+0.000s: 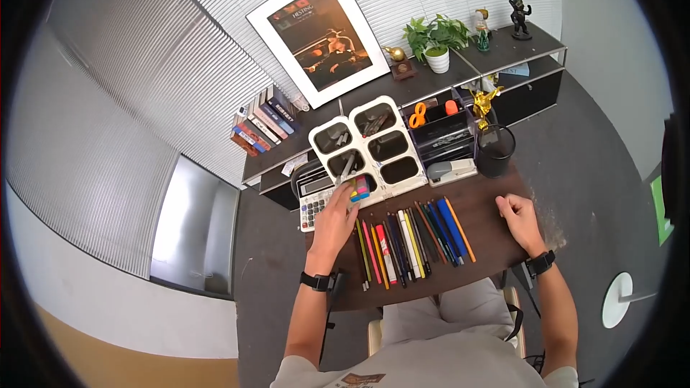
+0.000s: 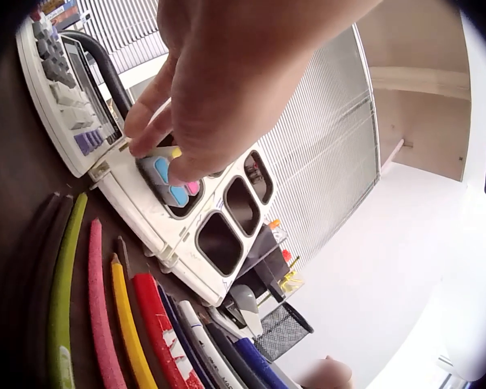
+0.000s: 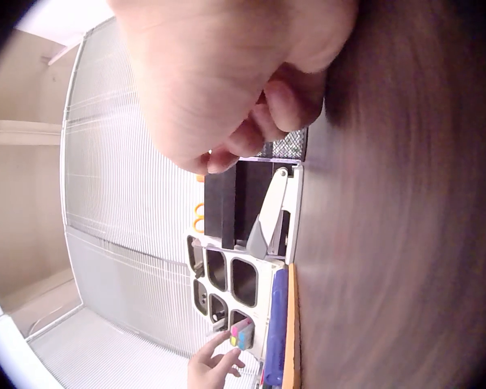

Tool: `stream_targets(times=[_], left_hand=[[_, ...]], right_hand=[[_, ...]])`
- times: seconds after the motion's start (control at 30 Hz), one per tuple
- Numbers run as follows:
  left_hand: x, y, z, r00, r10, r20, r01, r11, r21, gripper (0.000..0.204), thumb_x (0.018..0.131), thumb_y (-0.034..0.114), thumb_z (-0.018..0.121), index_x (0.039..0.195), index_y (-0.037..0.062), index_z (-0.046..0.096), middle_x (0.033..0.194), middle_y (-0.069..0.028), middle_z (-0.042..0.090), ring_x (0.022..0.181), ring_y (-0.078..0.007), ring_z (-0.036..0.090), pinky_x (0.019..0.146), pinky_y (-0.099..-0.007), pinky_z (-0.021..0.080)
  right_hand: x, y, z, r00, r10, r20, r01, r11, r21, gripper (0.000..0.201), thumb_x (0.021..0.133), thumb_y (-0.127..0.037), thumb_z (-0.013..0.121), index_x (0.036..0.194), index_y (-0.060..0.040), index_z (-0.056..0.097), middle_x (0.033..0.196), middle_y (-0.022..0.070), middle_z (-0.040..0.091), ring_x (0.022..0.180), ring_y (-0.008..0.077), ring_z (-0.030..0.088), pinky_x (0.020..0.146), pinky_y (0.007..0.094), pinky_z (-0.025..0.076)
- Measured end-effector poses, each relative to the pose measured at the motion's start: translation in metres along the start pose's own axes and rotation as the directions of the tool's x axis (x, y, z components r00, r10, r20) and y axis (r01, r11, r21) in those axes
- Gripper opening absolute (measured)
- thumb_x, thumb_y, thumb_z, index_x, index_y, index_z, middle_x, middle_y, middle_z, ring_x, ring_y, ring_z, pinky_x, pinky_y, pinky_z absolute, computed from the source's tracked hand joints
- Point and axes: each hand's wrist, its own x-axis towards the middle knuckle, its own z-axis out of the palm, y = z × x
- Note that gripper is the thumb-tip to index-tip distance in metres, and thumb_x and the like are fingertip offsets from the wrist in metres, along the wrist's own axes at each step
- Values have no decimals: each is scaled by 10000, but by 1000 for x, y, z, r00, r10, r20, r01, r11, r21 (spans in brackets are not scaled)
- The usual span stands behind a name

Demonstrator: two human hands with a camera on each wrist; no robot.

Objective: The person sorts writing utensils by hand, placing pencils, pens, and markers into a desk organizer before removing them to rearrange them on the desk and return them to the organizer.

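Note:
The left hand (image 1: pixel 334 226) reaches over the near left compartment of the white organizer (image 1: pixel 384 190), fingers fairly straight. Pink, blue and yellow pieces (image 1: pixel 360 188) stand in that compartment. In the left wrist view, the thumb and fingers of the left hand (image 2: pixel 227 89) lie beside the coloured pieces (image 2: pixel 172 182); the right wrist view shows the fingertips close to them. Pens and pencils (image 1: pixel 410 244) lie in a row nearer the body. At the table's right side, the right hand (image 1: pixel 521 223) rests with curled fingers and holds nothing; the right wrist view shows this hand (image 3: pixel 235 81) close up.
A calculator (image 1: pixel 310 210) lies left of the organizer. To its right are a stapler (image 1: pixel 451 171), a black mesh cup (image 1: pixel 495 152) and a dark holder with orange scissors (image 1: pixel 417 116). Books (image 1: pixel 264 123), a framed picture (image 1: pixel 327 43) and a plant (image 1: pixel 436 57) stand behind.

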Motion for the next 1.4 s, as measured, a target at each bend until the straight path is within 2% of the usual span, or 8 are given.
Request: stream_targets(times=[0.1,0.23,0.37,0.57,0.8,1.0,1.2,1.4], left_hand=[[6,0,2,999,-37,33,36,999,24,357,984,123,757,1319,42,663,1356,-153,720,1076,-395,749,845,-467,642],[7,-7,7,997,6,-80,-10,999,-52,236,986,74,744,1217,52,703,1247,-166,766,1072,-396,752,848,-465,640],[-1,5,-9,975,162,-154,-150,985,88,260,992,61,739,1248,24,713,1235,-172,774,1067,-383,765,864,-460,639],[-75,67,-47,948,253,-191,-216,956,197,319,922,12,813,1234,-5,746,1284,-145,782,914,-270,781,753,-367,643],[-142,81,-14,960,181,-212,-152,977,148,319,889,13,845,1193,1,750,1265,-110,777,875,-232,768,698,-317,622],[-149,82,1,973,136,-184,-126,990,67,345,883,24,829,1219,25,751,1303,-81,753,1026,-244,748,843,-351,629],[-150,77,-1,977,201,69,-207,974,96,325,900,56,753,1223,21,750,1366,-71,712,1208,-259,681,1004,-395,586],[-142,79,-4,979,203,21,-203,978,36,248,882,42,825,1126,30,779,1274,-91,752,1168,-291,700,983,-425,591]], right_hand=[[0,-6,1,1000,12,0,-12,1000,-11,471,1086,-264,696,725,12,573,655,-4,537,663,59,466,604,302,381],[0,-7,2,1000,3,-11,-3,1000,-4,472,1089,-260,695,725,13,568,656,-7,532,665,55,459,606,298,379],[1,-5,2,1000,9,-12,-9,1000,10,478,1095,-267,691,726,8,559,659,-16,525,666,52,446,604,296,371],[1,-2,4,999,23,-38,-23,1000,-4,469,1101,-267,688,739,4,563,661,-23,513,666,49,429,600,292,359],[3,0,5,1000,23,-12,-24,998,-63,464,1102,-258,683,745,8,550,658,-7,507,661,57,428,601,303,355],[3,0,6,999,31,-4,-32,996,-81,470,1105,-270,680,749,7,547,663,-4,509,666,65,434,605,309,357],[2,-3,6,999,27,-20,-28,998,-58,457,1105,-249,682,751,10,553,663,-11,512,663,60,430,601,302,356],[2,-6,7,999,28,-22,-29,997,-69,443,1096,-229,690,746,10,561,653,-10,521,656,55,429,598,295,359]])
